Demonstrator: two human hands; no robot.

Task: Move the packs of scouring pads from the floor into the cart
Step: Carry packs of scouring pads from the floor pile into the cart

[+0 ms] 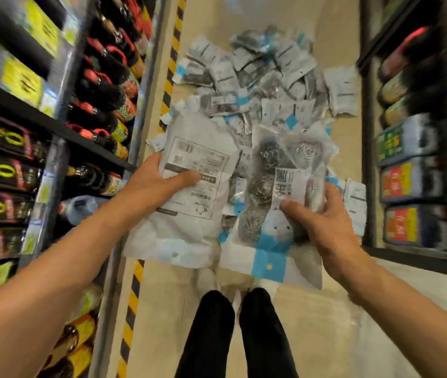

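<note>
Head view: the left hand [152, 184] grips a scouring pad pack with its printed back up [189, 192]; the right hand [323, 222] grips a clear pack of steel scourers [276, 203]. Both are held above the floor [326, 336], where a heap of packs [257, 85] lies between shelf racks of bottles [102, 99].

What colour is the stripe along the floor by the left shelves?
Yellow and black diagonal bands on the floor stripe, seen clearly in the head view.

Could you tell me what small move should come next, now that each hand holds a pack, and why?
Probably turn and carry both to the cart, which is out of view. The left hand grips a pack, the right hand another, both lifted above the pile.
</note>
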